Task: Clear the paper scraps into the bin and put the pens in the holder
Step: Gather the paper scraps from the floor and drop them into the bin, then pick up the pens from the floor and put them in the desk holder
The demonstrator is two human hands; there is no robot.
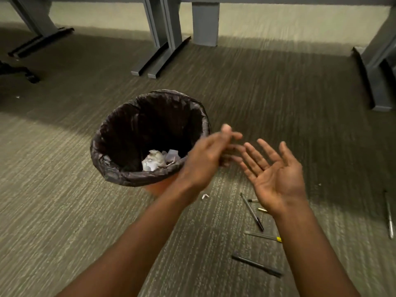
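The bin (150, 138) wears a glossy black liner, with an orange wall showing just beneath its near rim. Inside it lie white and pale grey paper scraps (157, 160). The carpet (64, 200) around the bin is olive-beige with fine ribbed streaks. Right of the bin lies 1 black pen (252, 212), and 1 clear pen with a yellow end (264, 236). Beyond the bin stand grey desk legs (162, 35).

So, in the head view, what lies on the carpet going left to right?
Bin → small paper scrap → cluster of pens → lone pen at the far right.
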